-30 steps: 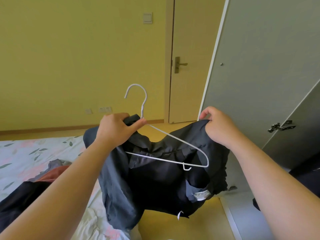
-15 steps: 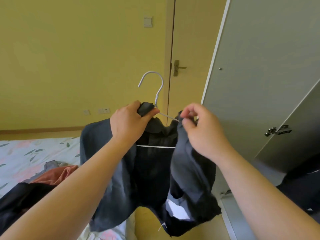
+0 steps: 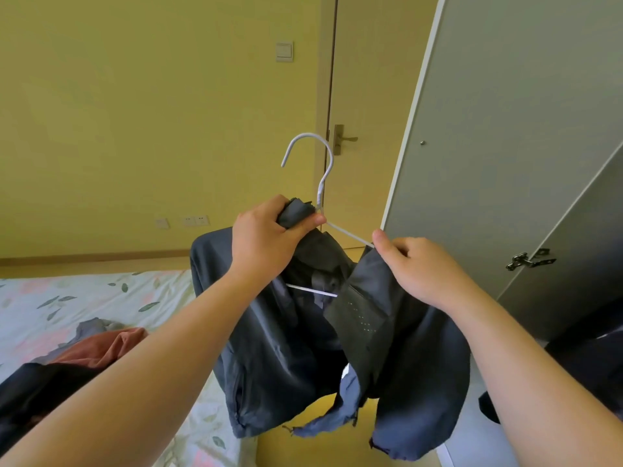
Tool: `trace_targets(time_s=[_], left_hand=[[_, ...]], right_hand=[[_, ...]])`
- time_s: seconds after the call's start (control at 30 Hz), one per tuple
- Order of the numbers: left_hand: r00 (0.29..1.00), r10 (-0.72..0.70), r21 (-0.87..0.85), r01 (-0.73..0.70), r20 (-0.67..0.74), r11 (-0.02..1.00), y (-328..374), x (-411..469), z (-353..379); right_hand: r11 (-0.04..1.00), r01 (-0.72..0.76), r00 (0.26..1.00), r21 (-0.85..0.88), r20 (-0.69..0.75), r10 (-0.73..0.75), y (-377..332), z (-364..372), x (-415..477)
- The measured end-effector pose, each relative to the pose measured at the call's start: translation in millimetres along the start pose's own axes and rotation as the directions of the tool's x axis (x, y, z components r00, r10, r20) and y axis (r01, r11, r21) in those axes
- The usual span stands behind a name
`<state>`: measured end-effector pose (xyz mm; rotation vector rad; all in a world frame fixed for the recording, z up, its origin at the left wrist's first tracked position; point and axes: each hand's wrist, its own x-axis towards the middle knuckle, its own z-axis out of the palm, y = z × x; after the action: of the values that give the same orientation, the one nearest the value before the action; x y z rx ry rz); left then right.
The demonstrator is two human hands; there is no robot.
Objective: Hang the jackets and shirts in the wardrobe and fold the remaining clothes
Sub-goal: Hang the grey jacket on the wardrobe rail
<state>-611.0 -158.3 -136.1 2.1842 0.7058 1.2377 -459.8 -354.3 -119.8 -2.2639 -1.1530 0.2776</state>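
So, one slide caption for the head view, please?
Left hand and right hand fit a dark jacket onto a white hanger.

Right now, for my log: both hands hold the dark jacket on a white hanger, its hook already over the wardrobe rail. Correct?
No: in the head view the hook is free in the air, hooked on nothing. The left hand and right hand do hold the dark jacket.

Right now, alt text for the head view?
A person holds up a dark jacket on a white wire hanger: left hand grips the collar at the hanger's neck, right hand pinches fabric at the hanger's arm. Behind: floral bed with more clothes, grey wardrobe door at right.
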Motion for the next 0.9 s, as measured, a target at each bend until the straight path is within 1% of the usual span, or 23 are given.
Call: trace_targets(time_s=[0.03, 0.1, 0.2, 0.27, 0.3, 0.33, 0.4, 0.43, 0.5, 0.57, 0.63, 0.73, 0.9], left_hand=[[1.0, -0.003, -0.012, 0.003, 0.0, 1.0, 1, 2, 1], [1.0, 0.003, -0.029, -0.003, -0.006, 1.0, 1, 4, 0], [0.997, 0.067, -0.027, -0.066, 0.027, 0.997, 6, 4, 2], [0.985, 0.145, -0.022, -0.143, 0.097, 0.989, 11, 3, 8], [0.975, 0.176, -0.026, -0.174, 0.138, 0.984, 14, 4, 11], [0.965, 0.193, -0.04, -0.189, 0.179, 0.981, 15, 6, 13], [0.959, 0.172, -0.062, -0.162, 0.223, 0.985, 14, 15, 14], [0.966, 0.145, -0.042, -0.139, 0.215, 0.989, 11, 21, 12], [0.985, 0.094, 0.042, -0.102, 0.146, 0.994, 7, 31, 5], [0.995, 0.055, 0.154, -0.067, 0.08, 0.986, 6, 39, -2], [0.999, 0.007, 0.21, -0.015, 0.043, 0.978, 7, 43, -7], [0.998, -0.044, 0.206, 0.033, 0.052, 0.978, 9, 41, -12], [0.998, -0.063, 0.137, 0.059, 0.019, 0.989, 4, 25, -18]], right_hand=[[0.999, 0.045, 0.999, -0.024, -0.026, -0.045, 1, 1, -3], [0.979, 0.158, 0.982, -0.128, -0.082, -0.169, 5, 5, -9], [0.901, 0.323, 0.914, -0.29, -0.152, -0.376, 2, 9, -11], [0.85, 0.365, 0.869, -0.38, -0.189, -0.458, -2, 16, -8], [0.843, 0.354, 0.86, -0.406, -0.213, -0.463, -2, 19, -6], [0.856, 0.326, 0.869, -0.401, -0.229, -0.438, -2, 21, -4], [0.922, 0.237, 0.931, -0.306, -0.2, -0.305, 5, 24, 0], [0.948, 0.184, 0.96, -0.258, -0.159, -0.229, 9, 26, 1], [0.964, 0.107, 0.982, -0.244, -0.123, -0.14, 14, 29, 1], [0.959, 0.097, 0.98, -0.267, -0.142, -0.139, 14, 35, -2], [0.949, 0.104, 0.981, -0.296, -0.129, -0.148, 11, 41, -5], [0.934, 0.093, 0.981, -0.344, -0.127, -0.145, 10, 46, -7], [0.921, -0.012, 0.951, -0.39, -0.29, -0.111, 14, 46, -3]])
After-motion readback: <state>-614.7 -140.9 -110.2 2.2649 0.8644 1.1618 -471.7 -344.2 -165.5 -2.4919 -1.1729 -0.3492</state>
